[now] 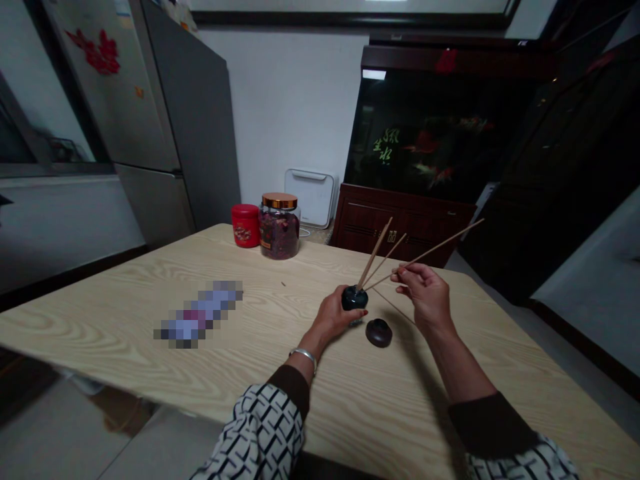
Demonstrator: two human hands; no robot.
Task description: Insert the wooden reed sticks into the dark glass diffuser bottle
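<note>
My left hand (336,315) grips a small dark round holder (355,297) just above the wooden table (150,320). Two thin sticks (375,255) stand tilted out of that holder. My right hand (424,293) pinches a third long thin stick (440,247), whose lower end points toward the holder. A second small dark round holder (379,332) rests on the table between my hands. Another thin stick (395,308) lies flat on the table under my right hand.
A red tin (245,225) and a glass jar with a copper lid (279,225) stand at the table's far edge. A blurred-out object (199,313) lies to the left. A fridge (165,120), a white appliance (310,197) and a fish tank on a cabinet (425,147) stand behind.
</note>
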